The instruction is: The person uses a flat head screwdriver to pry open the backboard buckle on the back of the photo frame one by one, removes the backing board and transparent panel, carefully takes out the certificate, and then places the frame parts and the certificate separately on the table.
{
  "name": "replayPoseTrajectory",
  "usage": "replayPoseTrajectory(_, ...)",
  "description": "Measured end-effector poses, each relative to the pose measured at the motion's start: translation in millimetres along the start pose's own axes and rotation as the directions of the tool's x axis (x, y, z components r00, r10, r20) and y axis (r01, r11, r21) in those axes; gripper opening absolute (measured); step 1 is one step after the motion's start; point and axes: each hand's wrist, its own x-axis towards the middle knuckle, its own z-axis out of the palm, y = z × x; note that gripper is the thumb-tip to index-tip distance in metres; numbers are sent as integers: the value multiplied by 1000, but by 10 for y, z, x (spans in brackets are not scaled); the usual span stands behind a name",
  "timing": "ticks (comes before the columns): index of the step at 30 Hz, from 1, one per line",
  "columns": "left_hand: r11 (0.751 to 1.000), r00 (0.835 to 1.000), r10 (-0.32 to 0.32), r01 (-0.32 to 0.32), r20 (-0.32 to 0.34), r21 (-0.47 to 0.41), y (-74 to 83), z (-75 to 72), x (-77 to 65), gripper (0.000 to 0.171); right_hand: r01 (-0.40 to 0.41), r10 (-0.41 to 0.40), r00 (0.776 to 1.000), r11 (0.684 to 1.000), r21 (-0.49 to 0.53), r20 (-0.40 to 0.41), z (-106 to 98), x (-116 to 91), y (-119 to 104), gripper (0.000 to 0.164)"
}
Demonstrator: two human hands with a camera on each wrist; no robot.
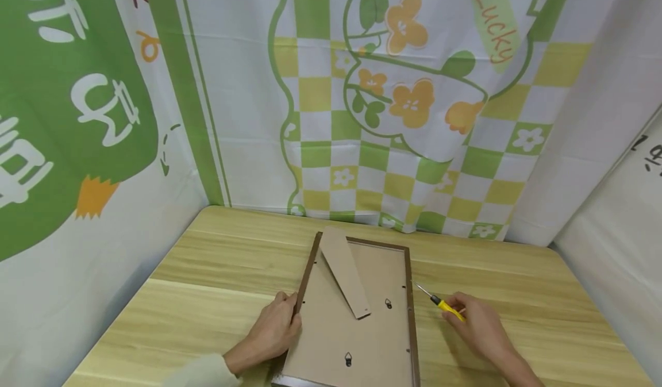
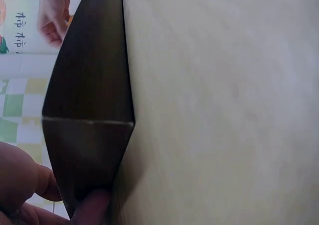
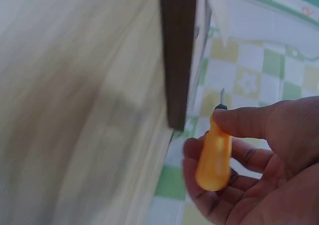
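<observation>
A brown picture frame (image 1: 412, 329) lies face down on the wooden table, its beige backing upward. A slim easel stand (image 1: 345, 272) slants across the upper part of that backing. My left hand (image 1: 271, 326) grips the frame's left side; in the left wrist view, fingers show around the dark edge (image 2: 89, 75) near a corner. To the right of the frame, my right hand (image 1: 478, 325) holds a screwdriver (image 3: 215, 158) with a yellow handle between thumb and fingers. Its thin metal tip points toward the frame's right rail; whether it touches, I cannot tell.
Two small hanging hooks, one at the right (image 1: 389, 303) and one lower down (image 1: 349, 359), sit on the backing, with several dark tabs along the rails. The wooden table (image 1: 207, 283) ends at a patterned curtain (image 1: 362, 163) behind and cloth on both sides.
</observation>
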Motion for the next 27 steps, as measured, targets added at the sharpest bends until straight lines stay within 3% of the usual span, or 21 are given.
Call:
replayPoseTrajectory(8, 997, 999, -30, 31, 13, -76, 70, 29, -55, 49, 193, -197, 980, 977, 93, 36, 203, 93, -423, 9)
replayPoseTrajectory(16, 988, 997, -66, 70, 37, -137, 42, 36, -46, 51, 397, -418, 889, 908, 136, 190, 466, 307, -843, 19)
replayPoseTrajectory(20, 988, 997, -62, 66, 35, -137, 38, 45, -44, 51, 420, -443, 873, 896, 147, 206, 586, 426, -993, 20)
replayPoseTrajectory(27, 983, 996, -69, 76, 49, -164, 20, 44, -42, 51, 424, -433, 883, 902, 87, 182, 719, 486, -1172, 19)
